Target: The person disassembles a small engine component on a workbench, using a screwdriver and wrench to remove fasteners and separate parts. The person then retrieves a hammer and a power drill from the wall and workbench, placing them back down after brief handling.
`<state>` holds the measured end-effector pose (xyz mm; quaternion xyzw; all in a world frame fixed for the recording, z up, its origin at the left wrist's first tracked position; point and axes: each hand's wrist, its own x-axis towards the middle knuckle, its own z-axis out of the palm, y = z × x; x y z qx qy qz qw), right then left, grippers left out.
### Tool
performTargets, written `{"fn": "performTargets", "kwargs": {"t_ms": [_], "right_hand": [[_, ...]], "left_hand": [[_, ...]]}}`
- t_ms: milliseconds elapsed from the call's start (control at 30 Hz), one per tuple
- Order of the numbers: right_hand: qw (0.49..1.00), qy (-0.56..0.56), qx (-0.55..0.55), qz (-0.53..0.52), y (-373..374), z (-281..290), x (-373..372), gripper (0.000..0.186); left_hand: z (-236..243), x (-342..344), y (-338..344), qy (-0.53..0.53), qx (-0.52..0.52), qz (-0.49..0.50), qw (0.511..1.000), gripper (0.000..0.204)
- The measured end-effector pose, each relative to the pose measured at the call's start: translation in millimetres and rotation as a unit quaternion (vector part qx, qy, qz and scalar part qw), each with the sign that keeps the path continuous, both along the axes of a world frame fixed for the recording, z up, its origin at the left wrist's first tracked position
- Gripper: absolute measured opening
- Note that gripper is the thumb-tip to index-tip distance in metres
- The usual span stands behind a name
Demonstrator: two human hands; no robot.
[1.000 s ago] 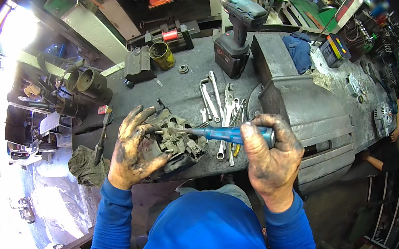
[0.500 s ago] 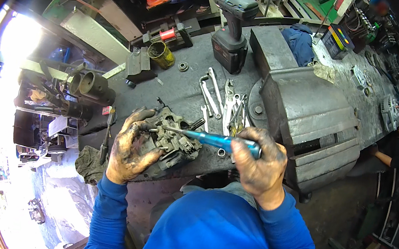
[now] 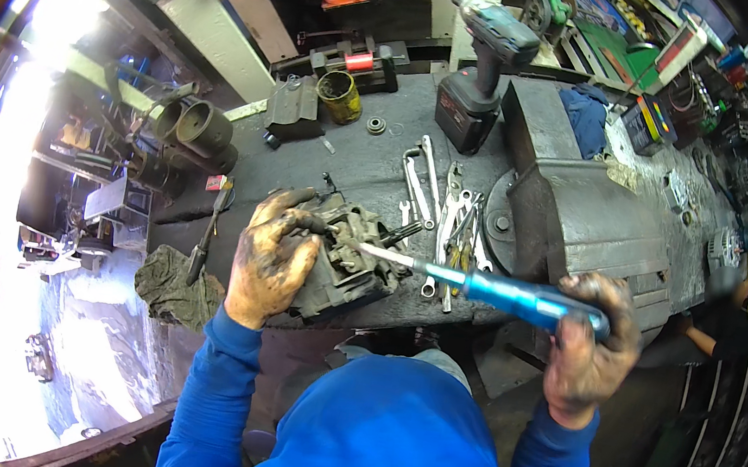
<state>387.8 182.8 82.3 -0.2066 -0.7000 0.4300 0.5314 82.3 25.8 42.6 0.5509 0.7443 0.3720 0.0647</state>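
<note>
Head view: my left fingers (image 3: 298, 266), half curled, rest against the left side of a greasy metal part (image 3: 355, 273) near the surface's (image 3: 373, 163) front edge; whether they grip it, I cannot tell. My right fingers (image 3: 621, 311) are closed around a blue screwdriver's (image 3: 516, 295) handle, its tip at the part. Wrenches (image 3: 431, 185) lie just beyond, left of a vise (image 3: 590, 223).

A blackened bare left hand (image 3: 274, 259) grips the 9 o'clock side of a grimy grey metal assembly (image 3: 358, 274). A blackened bare right hand (image 3: 591, 353) holds a translucent-blue-handled steel screwdriver (image 3: 515, 298), its tip pointing roughly toward 9 o'clock, over the assembly. From there, silver steel wrenches (image 3: 431, 180) lie at 2 o'clock, a teal-and-black cordless power tool (image 3: 486, 68) at 1.
</note>
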Motion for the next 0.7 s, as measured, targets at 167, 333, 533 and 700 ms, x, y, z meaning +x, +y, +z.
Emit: {"fn": "performTargets", "kwargs": {"t_ms": [167, 333, 533, 700], "right_hand": [[0.949, -0.190, 0.228, 0.105, -25, 22, -4, 0.036], [0.926, -0.249, 0.275, 0.074, -68, 15, -22, 0.036], [0.866, -0.328, 0.375, 0.043, -113, 19, -29, 0.024], [0.852, -0.343, 0.396, 0.000, -131, 20, -39, 0.030]], "left_hand": [[-7, -3, -4, -0.115, -0.001, 0.010, 0.993, 0.023], [-8, -7, -7, -0.042, 0.008, -0.025, 0.999, 0.024], [-14, -6, -9, 0.024, 0.043, -0.041, 0.998, 0.029], [-19, -13, -8, -0.078, 0.056, -0.097, 0.991, 0.030]]}}
